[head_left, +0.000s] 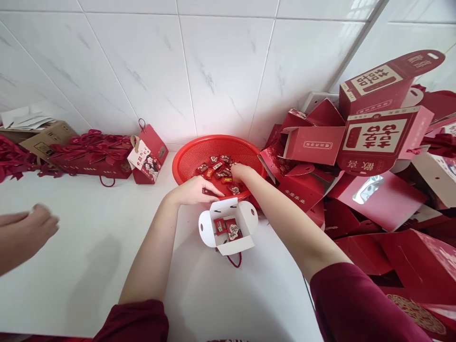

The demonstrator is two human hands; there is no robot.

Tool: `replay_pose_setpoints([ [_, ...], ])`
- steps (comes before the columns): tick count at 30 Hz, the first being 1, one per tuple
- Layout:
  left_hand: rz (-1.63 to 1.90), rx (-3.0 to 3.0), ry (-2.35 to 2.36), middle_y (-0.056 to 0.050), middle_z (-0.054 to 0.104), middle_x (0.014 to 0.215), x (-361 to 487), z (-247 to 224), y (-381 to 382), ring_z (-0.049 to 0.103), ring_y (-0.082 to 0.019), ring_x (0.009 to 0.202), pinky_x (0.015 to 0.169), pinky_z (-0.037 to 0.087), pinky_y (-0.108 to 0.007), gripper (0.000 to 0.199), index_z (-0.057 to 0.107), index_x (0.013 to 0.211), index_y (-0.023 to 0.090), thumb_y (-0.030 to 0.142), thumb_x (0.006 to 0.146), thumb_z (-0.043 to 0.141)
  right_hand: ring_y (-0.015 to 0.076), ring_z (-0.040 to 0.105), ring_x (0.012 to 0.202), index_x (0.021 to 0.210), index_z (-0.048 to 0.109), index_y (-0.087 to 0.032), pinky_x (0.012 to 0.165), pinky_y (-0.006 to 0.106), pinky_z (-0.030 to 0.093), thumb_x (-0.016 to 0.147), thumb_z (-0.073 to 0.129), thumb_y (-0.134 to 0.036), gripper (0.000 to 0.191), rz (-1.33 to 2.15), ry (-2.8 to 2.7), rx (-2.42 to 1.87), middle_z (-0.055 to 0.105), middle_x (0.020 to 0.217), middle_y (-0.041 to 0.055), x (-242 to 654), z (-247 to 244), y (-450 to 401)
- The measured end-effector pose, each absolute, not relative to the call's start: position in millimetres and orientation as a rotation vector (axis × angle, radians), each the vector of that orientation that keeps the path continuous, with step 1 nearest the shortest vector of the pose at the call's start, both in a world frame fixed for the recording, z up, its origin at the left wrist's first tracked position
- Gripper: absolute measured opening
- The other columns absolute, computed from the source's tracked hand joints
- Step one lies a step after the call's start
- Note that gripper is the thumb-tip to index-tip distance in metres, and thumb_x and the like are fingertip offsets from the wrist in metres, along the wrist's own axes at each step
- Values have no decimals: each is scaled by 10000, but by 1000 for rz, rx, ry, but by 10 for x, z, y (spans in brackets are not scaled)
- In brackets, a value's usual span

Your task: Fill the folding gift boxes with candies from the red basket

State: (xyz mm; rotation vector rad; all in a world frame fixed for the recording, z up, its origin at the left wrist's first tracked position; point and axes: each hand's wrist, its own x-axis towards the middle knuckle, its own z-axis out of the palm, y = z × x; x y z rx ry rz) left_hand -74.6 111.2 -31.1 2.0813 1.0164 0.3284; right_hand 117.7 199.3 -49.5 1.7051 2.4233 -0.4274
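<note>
A red plastic basket (185,154) with perforated walls stands against the tiled wall, and small wrapped candies (217,166) in red and dark wrappers lie inside it. Over its front rim, my left hand (197,190) is stretched out, thumb and fingers apart, close to the box's back flap. My right hand (241,174) reaches down among the candies at the basket's right side; its fingertips are hidden there. Just in front of the basket is an open gift box (237,247), white inside, its flaps spread, with a few red packets (233,229) in it and a dark red cord handle (235,261) in front.
On the right, red gift boxes (313,145) are piled up, some open. At left stand a closed gift box (149,154), a row of red boxes with ribbons (92,152) and a cardboard box (48,137) with papers. Another person's hand (32,232) enters from the left over the white table (142,266).
</note>
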Motion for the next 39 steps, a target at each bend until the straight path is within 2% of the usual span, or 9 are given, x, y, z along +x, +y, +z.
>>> replay_pose_setpoints([
  [2, 330, 2081, 1019, 16, 771, 1051, -748, -310, 1111, 701, -183, 957, 840, 532, -245, 259, 784, 1062, 280, 334, 823, 702, 254, 692, 1018, 1056, 707, -99, 902, 344, 543, 870, 675, -142, 194, -507, 2534, 1767, 722, 1061, 166, 1235, -413, 1879],
  [6, 319, 2076, 1009, 8, 772, 1057, -750, -307, 1111, 711, -194, 972, 838, 544, -252, 258, 783, 1067, 278, 318, 829, 693, 129, 668, 1069, 1189, 623, -213, 937, 242, 524, 991, 429, -154, 283, -757, 2911, 1768, 699, 1187, 39, 1487, -275, 1440],
  [10, 336, 2057, 1003, 3, 771, 1069, -738, -313, 1119, 711, -205, 1000, 868, 545, -265, 274, 779, 1077, 275, 300, 817, 698, 166, 681, 1031, 1059, 643, -191, 914, 319, 558, 924, 539, -165, 172, -1819, 3236, 1502, 705, 1117, 47, 1779, -207, 907],
  [14, 331, 2071, 1026, 2, 776, 1039, -720, -325, 1129, 715, -208, 960, 851, 545, -277, 280, 783, 1062, 271, 276, 793, 708, 180, 676, 1039, 1062, 663, -212, 952, 356, 541, 923, 583, -193, 161, -2046, 3197, 1523, 710, 1085, 44, 1945, -147, 555],
  [24, 301, 2074, 1056, -7, 776, 1014, -725, -336, 1142, 705, -202, 929, 824, 539, -269, 296, 780, 1071, 253, 308, 789, 705, 191, 688, 989, 1085, 652, -238, 853, 338, 565, 942, 541, -192, 187, -1863, 3176, 1643, 717, 1076, 33, 1984, -136, 344],
  [29, 297, 2068, 1036, 11, 769, 1059, -707, -306, 1135, 706, -203, 977, 858, 540, -268, 284, 780, 1064, 283, 288, 793, 698, 188, 702, 989, 1028, 648, -230, 897, 346, 557, 933, 507, -171, 180, -1315, 3330, 1953, 717, 1077, 29, 1867, -124, 711],
  [32, 302, 2049, 1039, 12, 768, 1071, -706, -292, 1135, 706, -205, 1000, 883, 541, -269, 288, 779, 1069, 284, 297, 790, 707, 162, 712, 980, 1234, 543, -217, 833, 298, 576, 964, 438, -176, 293, -1203, 3279, 1877, 672, 1233, 57, 1724, -101, 1159],
  [35, 281, 2059, 1040, 8, 769, 1068, -715, -286, 1142, 708, -200, 991, 887, 539, -262, 277, 782, 1061, 272, 298, 798, 700, 145, 671, 1096, 1351, 486, -186, 939, 269, 522, 1014, 293, -128, 393, -574, 2897, 1904, 609, 1352, 91, 1558, -130, 1598],
  [39, 277, 2058, 1035, -5, 766, 1082, -724, -270, 1139, 706, -201, 991, 885, 540, -262, 282, 781, 1069, 263, 322, 805, 701, 278, 670, 1083, 1103, 677, -102, 952, 382, 518, 917, 620, -186, 212, -475, 2550, 1829, 708, 1110, 168, 1371, -315, 1936],
])
